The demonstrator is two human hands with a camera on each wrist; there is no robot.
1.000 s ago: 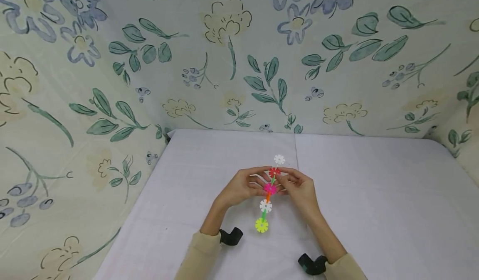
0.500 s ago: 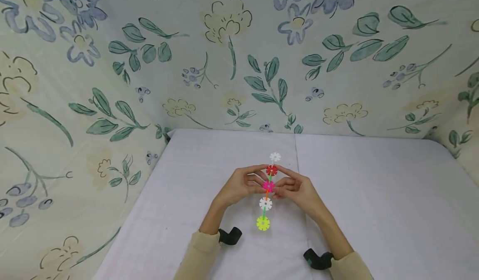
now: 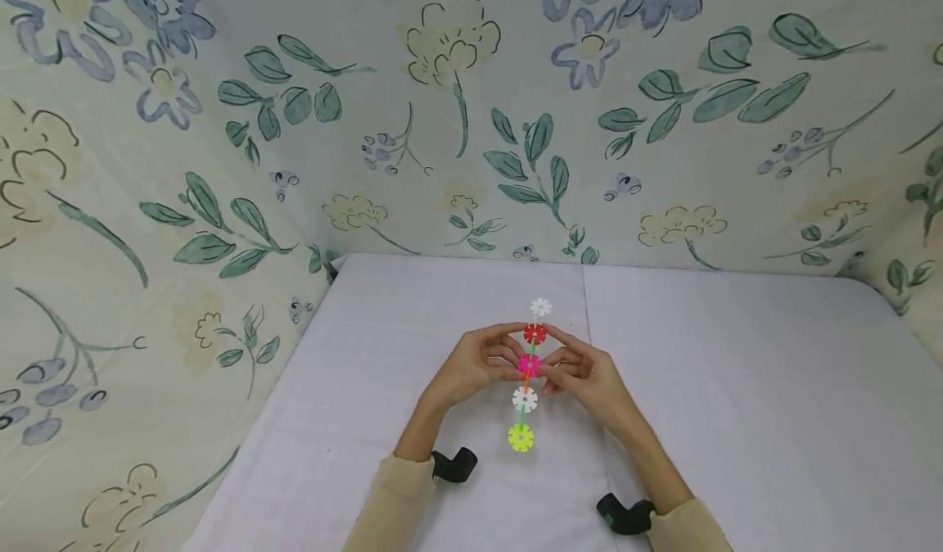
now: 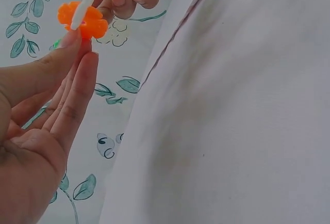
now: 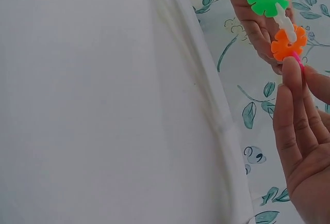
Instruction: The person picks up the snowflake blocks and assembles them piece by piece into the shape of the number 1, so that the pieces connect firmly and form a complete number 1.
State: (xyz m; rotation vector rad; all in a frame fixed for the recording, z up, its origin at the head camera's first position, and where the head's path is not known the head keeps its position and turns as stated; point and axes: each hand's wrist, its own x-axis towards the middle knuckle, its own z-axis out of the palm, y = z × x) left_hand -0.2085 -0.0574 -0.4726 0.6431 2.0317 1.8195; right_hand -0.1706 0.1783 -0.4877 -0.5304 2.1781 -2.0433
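Note:
An upright chain of notched plastic snowflake discs [image 3: 530, 365] stands between my hands in the head view. White, red, pink, white and yellow discs show their faces, with thin green and orange ones edge-on between them. My left hand [image 3: 471, 365] pinches the chain near its middle, thumb by the pink disc and index fingertip by the red. From the other side, my right hand [image 3: 600, 378] pinches it at about the same height. The left wrist view shows an orange disc [image 4: 93, 24] at the left fingertips. In the right wrist view, right fingertips hold a pink edge-on disc [image 5: 297, 60] below the orange one.
A white cloth [image 3: 737, 388] covers the table under the hands. Behind and to the left hangs a floral-printed fabric [image 3: 280, 151]. Black wrist devices [image 3: 454, 465] sit at both beige sleeve cuffs, low in the head view.
The chain has tipped slightly more upright, its top shifting left. My right thumb has moved down from between the red and pink discs to beside the pink disc.

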